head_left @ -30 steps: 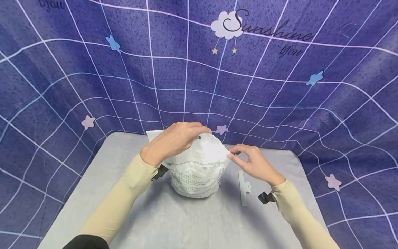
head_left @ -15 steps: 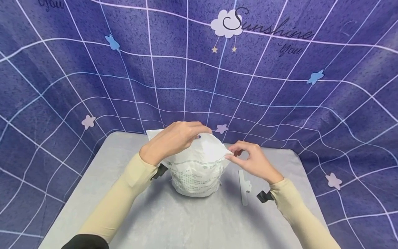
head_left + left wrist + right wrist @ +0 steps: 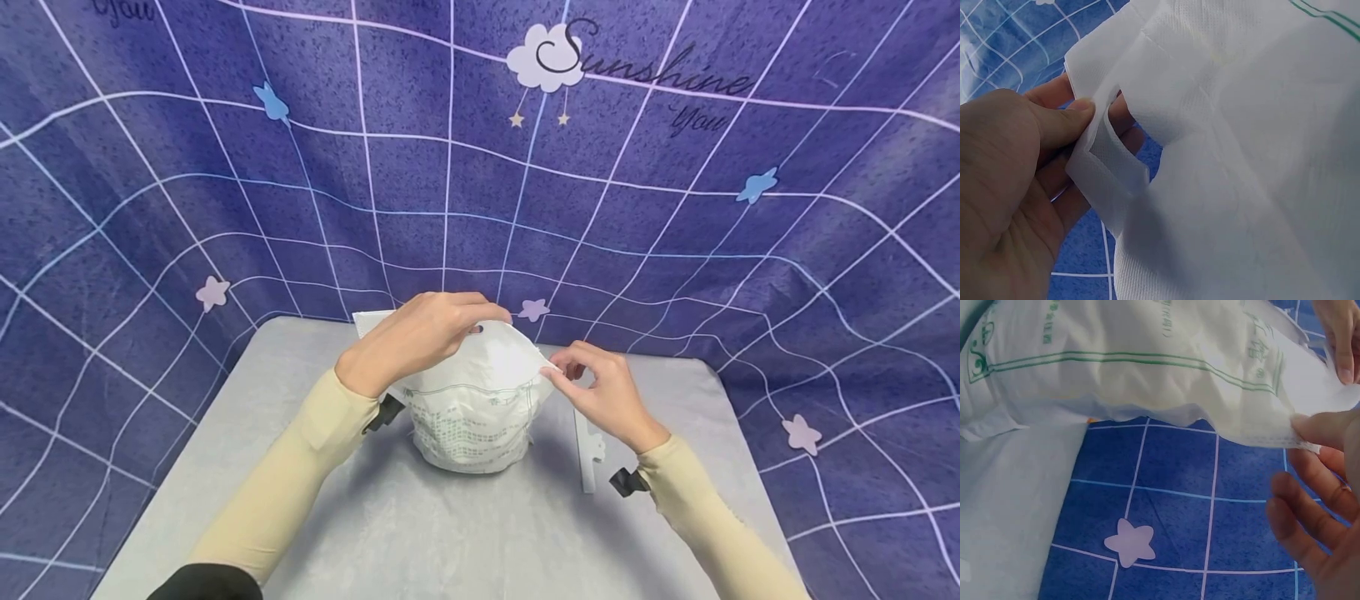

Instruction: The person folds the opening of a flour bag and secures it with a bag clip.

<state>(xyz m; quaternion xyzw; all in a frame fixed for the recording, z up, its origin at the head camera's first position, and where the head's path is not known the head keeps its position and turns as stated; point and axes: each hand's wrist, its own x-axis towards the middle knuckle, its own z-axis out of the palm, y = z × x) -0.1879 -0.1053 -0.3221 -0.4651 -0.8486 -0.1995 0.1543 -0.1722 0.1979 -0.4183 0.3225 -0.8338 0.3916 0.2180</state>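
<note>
A white fabric bag with green print stands upright on the table, its lower part bulging. My left hand pinches its top edge beside a cut-out handle hole; in the left wrist view the thumb of that hand presses the white cloth against the fingers behind. At the bag's right top corner, my right hand pinches the edge between thumb and index finger. The right wrist view shows this hand with its other fingers loosely bent below the corner. What the bag contains is hidden.
A flat white strip with a scalloped side piece lies on the grey table, right of the bag and partly behind the right hand. A purple gridded curtain with stars hangs behind and at both sides.
The right hand has shifted slightly left while staying at the bag's corner, and its wrist now covers more of the white strip. The left hand stays where it was.
</note>
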